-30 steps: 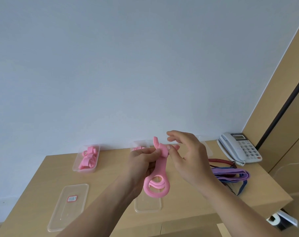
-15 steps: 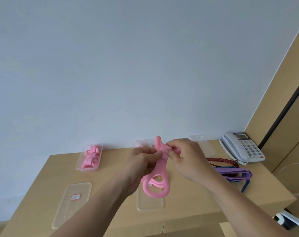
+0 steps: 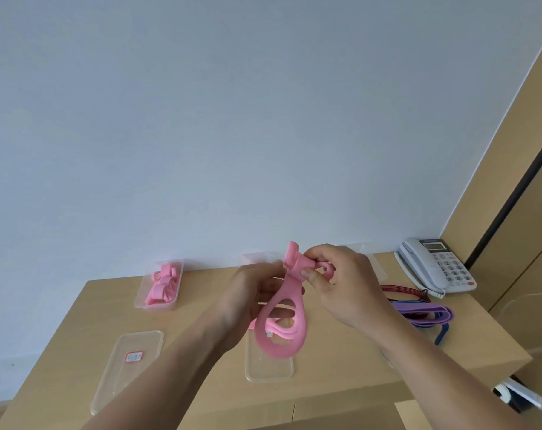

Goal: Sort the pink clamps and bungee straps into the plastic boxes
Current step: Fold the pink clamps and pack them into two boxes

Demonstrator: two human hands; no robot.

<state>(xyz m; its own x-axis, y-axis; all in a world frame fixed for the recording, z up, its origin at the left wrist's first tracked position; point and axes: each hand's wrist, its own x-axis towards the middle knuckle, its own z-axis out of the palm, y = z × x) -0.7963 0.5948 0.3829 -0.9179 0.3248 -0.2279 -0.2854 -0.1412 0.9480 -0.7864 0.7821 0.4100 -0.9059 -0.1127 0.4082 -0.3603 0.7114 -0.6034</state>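
Observation:
Above the middle of the wooden table, both hands hold a pink clamp strap folded into a hanging loop. My left hand grips its upper part from the left. My right hand pinches the knobbed top end from the right. A clear plastic box at the back left holds several pink clamps. A second clear box stands behind my hands, mostly hidden. Purple, blue and red bungee straps lie on the table to the right.
Two clear lids lie near the front: one with a red label at the left, one under the hanging loop. A white desk telephone sits at the back right by a wooden panel. The wall runs behind the table.
My right hand's fingers have closed down onto the strap's top end, where they were raised and apart a second ago. The loop stays hanging between my hands.

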